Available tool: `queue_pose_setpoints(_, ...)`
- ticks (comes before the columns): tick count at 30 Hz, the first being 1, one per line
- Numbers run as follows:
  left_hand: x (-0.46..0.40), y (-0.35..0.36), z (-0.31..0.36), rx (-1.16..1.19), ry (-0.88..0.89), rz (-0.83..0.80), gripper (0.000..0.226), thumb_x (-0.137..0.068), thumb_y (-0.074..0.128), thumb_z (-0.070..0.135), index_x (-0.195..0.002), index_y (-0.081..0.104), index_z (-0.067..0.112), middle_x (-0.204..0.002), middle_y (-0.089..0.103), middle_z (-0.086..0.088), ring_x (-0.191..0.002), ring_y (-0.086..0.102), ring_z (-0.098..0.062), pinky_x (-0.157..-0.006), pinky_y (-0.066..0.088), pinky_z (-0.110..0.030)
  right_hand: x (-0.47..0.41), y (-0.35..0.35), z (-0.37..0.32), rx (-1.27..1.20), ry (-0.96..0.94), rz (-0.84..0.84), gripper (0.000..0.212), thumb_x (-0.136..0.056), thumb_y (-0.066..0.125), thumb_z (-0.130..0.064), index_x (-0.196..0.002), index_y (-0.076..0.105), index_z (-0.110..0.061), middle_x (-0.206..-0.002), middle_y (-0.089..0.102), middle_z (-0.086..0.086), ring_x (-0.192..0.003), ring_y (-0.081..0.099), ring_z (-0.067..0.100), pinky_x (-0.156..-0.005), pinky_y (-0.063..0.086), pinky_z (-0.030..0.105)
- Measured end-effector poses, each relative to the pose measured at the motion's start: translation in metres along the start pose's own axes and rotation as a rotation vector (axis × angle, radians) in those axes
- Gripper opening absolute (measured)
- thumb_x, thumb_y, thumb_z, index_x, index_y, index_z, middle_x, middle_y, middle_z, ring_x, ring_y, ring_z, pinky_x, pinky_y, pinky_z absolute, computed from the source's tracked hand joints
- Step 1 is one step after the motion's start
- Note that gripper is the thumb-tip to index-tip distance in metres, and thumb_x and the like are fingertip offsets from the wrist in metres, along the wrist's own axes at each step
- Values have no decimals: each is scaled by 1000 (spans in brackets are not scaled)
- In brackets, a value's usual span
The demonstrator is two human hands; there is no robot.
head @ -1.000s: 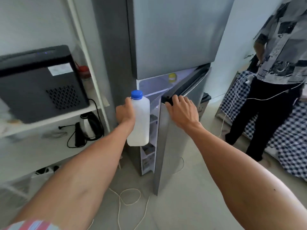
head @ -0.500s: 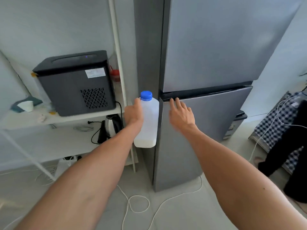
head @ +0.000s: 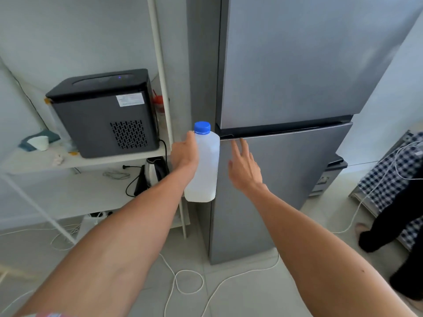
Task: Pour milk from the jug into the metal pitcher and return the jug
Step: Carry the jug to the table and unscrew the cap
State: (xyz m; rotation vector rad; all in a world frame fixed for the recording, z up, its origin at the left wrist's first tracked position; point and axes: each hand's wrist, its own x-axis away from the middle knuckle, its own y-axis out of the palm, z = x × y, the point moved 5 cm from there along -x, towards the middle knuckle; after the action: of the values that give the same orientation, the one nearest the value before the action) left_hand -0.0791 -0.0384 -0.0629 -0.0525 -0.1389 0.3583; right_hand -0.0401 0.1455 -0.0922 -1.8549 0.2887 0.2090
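My left hand grips a white plastic milk jug with a blue cap, held upright in front of the left edge of the grey fridge. The lower fridge door is closed. With fingers straight, my right hand hovers just in front of that door, near its top left corner below the dark handle gap. No metal pitcher is in view.
A white shelf unit on the left carries a black machine and, lower down, a kettle. White cables loop across the tiled floor. A person in dark trousers stands at the right by a checked bed.
The lower fridge door swung closed under my right hand, which has since come off it with fingers spread. My view turned left. The jug stays in my left hand.
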Motion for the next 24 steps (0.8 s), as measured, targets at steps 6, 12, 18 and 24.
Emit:
queue_pose_setpoints(6, 14, 6, 18, 5, 76, -62, 37, -75, 49, 50, -62, 40, 17, -61, 44, -3, -56, 39, -22, -57, 33, -35, 39, 40, -1, -728, 581, -182, 47, -102, 30, -49, -109, 58, -11, -111, 65, 9, -95, 60, 31, -85, 54, 44)
queue_pose_setpoints(12, 29, 18, 28, 55, 111, -164, 37, -73, 48, 50, -65, 40, 14, -64, 41, -5, -59, 38, -20, -58, 33, -38, 56, 70, -7, -1438, 915, -288, 56, -91, 40, -62, -115, 71, -23, -115, 78, 10, -103, 76, 35, -90, 61, 60)
queue_pose_setpoints(18, 53, 42, 22, 22, 122, -331, 41, -71, 47, 53, -50, 36, 19, -55, 44, 0, -53, 41, -23, -58, 35, -37, 84, 54, 16, -1472, 1014, -89, 48, -89, 50, -57, -118, 71, -24, -118, 78, 8, -102, 77, 36, -86, 61, 65)
queue_pose_setpoints(24, 108, 81, 12, 29, 134, -564, 40, -76, 47, 49, -54, 33, 19, -57, 43, 0, -57, 39, -22, -58, 35, -36, 145, 31, 57, -1471, 1183, 207, 53, -94, 46, -61, -119, 70, -21, -114, 79, 10, -101, 76, 37, -86, 61, 64)
